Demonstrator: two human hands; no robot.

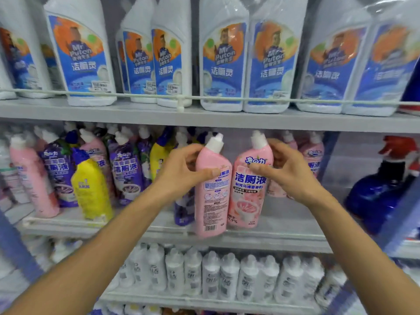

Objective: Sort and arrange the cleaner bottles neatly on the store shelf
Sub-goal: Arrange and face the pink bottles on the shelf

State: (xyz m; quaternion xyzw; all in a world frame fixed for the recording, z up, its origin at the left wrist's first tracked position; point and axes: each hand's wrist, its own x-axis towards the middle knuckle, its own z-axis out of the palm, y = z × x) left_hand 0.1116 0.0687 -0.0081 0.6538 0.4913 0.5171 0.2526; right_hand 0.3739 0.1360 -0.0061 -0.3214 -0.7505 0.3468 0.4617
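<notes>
Gripping a pink bottle [212, 201] with the left hand [181, 171], thumb across its back label, fingers curled behind. Same deal for the right hand [293, 176] on the second pink bottle [248, 192], front label out. Both upright-ish at the front of the middle shelf [284, 238], side by side and touching. Off to the left, a yellow bottle [91, 189] among purple bottles [126, 171]; far right, a blue spray bottle [377, 198].

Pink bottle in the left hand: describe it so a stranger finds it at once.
On the middle shelf, each hand holds one bottle at the front edge. The wanted pink bottle is in the left hand: its back faces out, showing a barcode, while its neighbour in the right hand shows big blue characters.
</notes>
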